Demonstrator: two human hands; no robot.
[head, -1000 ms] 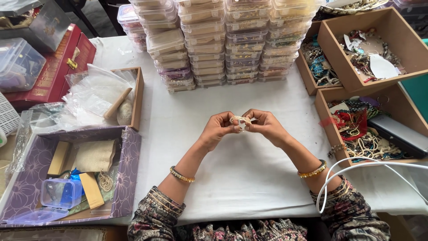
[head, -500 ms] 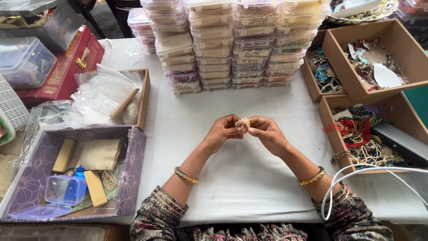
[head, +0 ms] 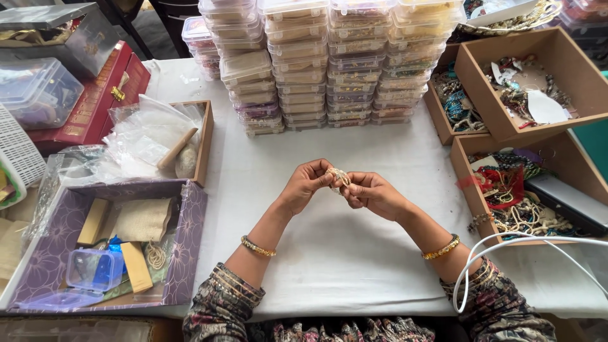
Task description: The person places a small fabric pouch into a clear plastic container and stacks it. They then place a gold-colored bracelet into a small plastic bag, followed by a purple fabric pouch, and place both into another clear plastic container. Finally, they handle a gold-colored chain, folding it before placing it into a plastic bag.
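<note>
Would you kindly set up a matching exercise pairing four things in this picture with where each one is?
Things:
1. small beaded piece
2. stacks of clear plastic boxes
3. purple floral box
4. white cable

Places:
A. far side of the table, in the middle
B. near the left edge, holding small packets
C. pinched between the left hand and the right hand
D. looped beside the right forearm

Pairs: 1-C, 2-A, 3-B, 4-D
</note>
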